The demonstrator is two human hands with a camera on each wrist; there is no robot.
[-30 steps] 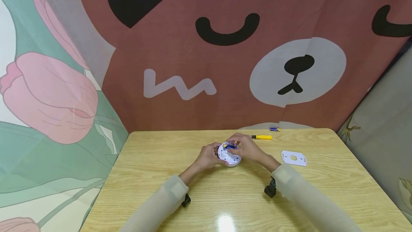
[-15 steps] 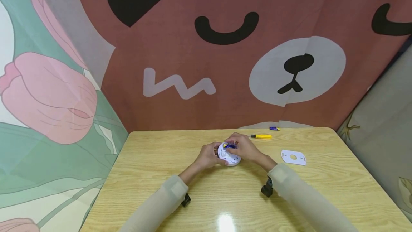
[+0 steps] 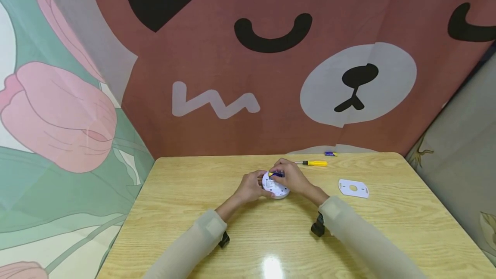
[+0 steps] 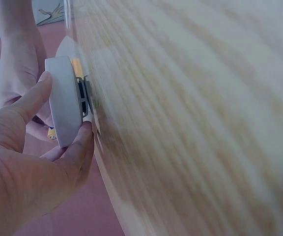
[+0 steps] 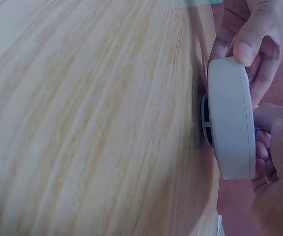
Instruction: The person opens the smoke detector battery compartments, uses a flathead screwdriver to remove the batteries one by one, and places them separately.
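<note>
A round white smoke detector (image 3: 276, 191) is tilted close over the wooden table, its flat back with printed marks facing up. My left hand (image 3: 249, 189) grips its left edge, the thumb near the front. In the left wrist view, the thumb and fingers span the side wall of the detector (image 4: 64, 103), and a vented part shows below. Over the far part of the back, my right hand (image 3: 296, 179) pinches a blue-and-yellow battery (image 3: 277, 174). The fingers partly cover the battery; its yellow end points left.
Behind the right hand lies a screwdriver (image 3: 317, 163) with a yellow handle. Another blue-and-yellow battery (image 3: 330, 153) sits at the table's back edge. To the right is a white mounting plate (image 3: 361, 190) with a round centre hole. A printed cloth hangs behind the table (image 3: 186, 184).
The right hand and forearm have shifted slightly left, and the pinched battery sits a touch farther back. More of the screwdriver's shaft shows. The left hand keeps its grip on the detector.
</note>
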